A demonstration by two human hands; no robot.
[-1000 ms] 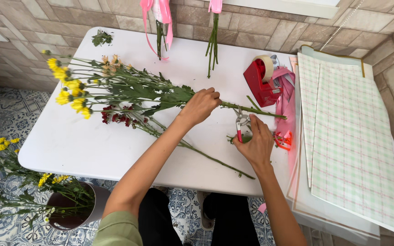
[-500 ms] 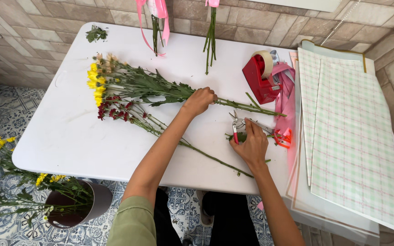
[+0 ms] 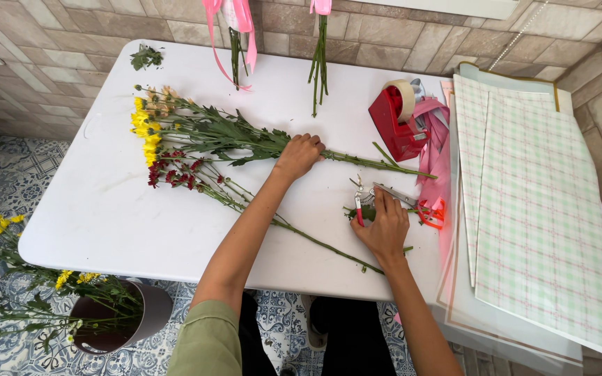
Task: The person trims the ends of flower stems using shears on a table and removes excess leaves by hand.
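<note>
Now the left hand (image 3: 299, 154) presses down, fingers curled, on the green stems of a flower bunch (image 3: 196, 132) lying across the middle of the white surface (image 3: 106, 216), its yellow and dark red blooms pointing toward the left edge. The right hand (image 3: 384, 226) lies near the front edge, fingers closed over red-handled pruning shears (image 3: 384, 196). A red tape dispenser (image 3: 396, 118) stands toward the back right, beside stacked checked wrapping sheets (image 3: 538, 209) at the right edge.
</note>
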